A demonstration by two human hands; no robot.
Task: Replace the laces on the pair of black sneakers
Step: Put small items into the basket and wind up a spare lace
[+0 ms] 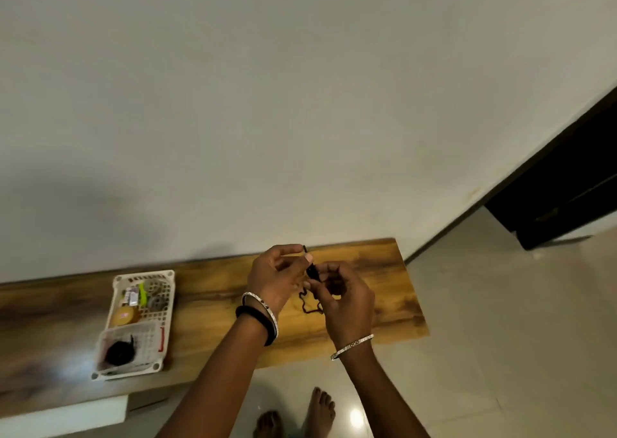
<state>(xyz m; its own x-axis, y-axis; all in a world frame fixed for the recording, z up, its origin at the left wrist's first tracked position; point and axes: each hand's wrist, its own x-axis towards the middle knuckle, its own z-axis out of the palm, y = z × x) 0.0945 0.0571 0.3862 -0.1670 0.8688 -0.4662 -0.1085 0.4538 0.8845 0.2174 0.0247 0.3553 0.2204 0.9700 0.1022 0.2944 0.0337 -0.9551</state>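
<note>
Pinching black lace [312, 271] with left hand [273, 280] and right hand [347, 300] alike, above wooden shelf [207, 300], well right of white basket [143, 275].

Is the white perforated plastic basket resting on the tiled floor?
No, the white perforated plastic basket sits on the long wooden board, to the left of the left hand.

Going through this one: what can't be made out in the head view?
Black lace: head view; the left hand and right hand cover its middle, so any knot is unreadable.
Sneakers: none in frame.
White basket: head view; contents are small and blurred, and the dark bundle in its near compartment is unidentifiable.
Feet: head view; cut off by the bottom edge.
</note>
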